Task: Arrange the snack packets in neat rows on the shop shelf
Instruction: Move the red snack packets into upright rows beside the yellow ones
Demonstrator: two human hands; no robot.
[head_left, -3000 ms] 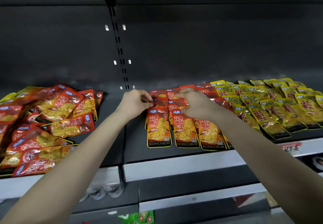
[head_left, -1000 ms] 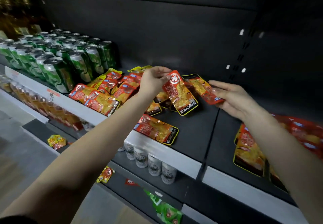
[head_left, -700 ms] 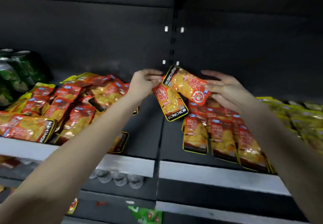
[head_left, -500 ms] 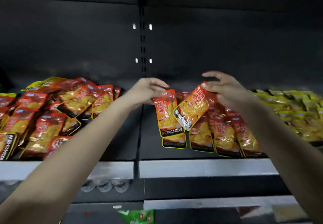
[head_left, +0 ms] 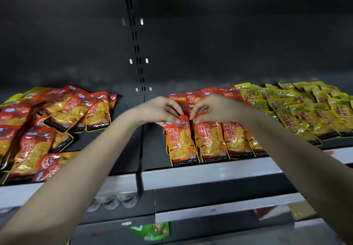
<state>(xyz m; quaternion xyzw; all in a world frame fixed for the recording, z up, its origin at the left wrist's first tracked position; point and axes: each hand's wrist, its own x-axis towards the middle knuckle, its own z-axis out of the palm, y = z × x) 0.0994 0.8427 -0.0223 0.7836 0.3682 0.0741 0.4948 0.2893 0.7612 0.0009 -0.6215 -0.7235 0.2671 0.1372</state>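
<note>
Orange foil snack packets lay rowed at twelve o'clock.
The left hand and right hand each pinched one packet's top.

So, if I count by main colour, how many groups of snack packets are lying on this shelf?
Orange-red groups: 2, the loose pile at the left and the orange rows in the middle
Yellow groups: 1, the yellow rows at the right
Total: 3

Orange-red packets — yellow-edged, black base; yellow packets; dark grey shelf.
</note>
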